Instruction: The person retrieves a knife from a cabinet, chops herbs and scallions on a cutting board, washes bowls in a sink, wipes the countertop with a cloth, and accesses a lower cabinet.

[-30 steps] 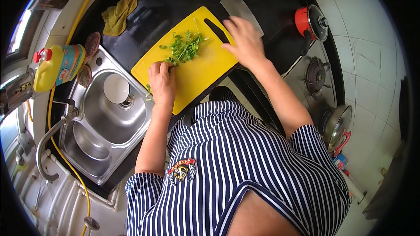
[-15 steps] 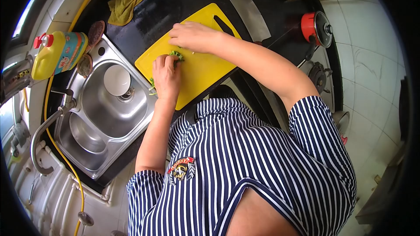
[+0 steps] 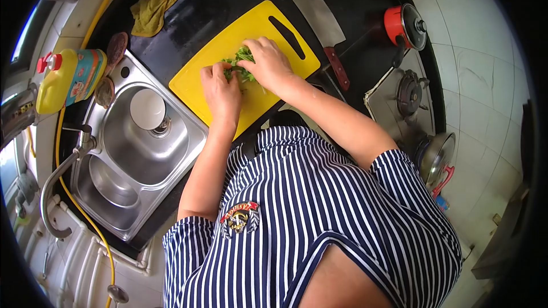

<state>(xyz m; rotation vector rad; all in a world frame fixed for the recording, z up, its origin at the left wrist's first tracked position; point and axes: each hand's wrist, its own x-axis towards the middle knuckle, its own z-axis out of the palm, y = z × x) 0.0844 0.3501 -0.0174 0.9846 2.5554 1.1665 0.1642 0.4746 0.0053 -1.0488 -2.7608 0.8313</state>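
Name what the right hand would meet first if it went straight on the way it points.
Probably the leafy greens, bunched at the right hand on the yellow cutting board, though depth is hard to judge.

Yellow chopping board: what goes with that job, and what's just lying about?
In the job:
leafy green herbs, between the left hand and right hand
yellow plastic chopping board
probably the broad steel cleaver, lying beside it

Just lying about:
crumpled olive-yellow cloth
round white dish
round red pot
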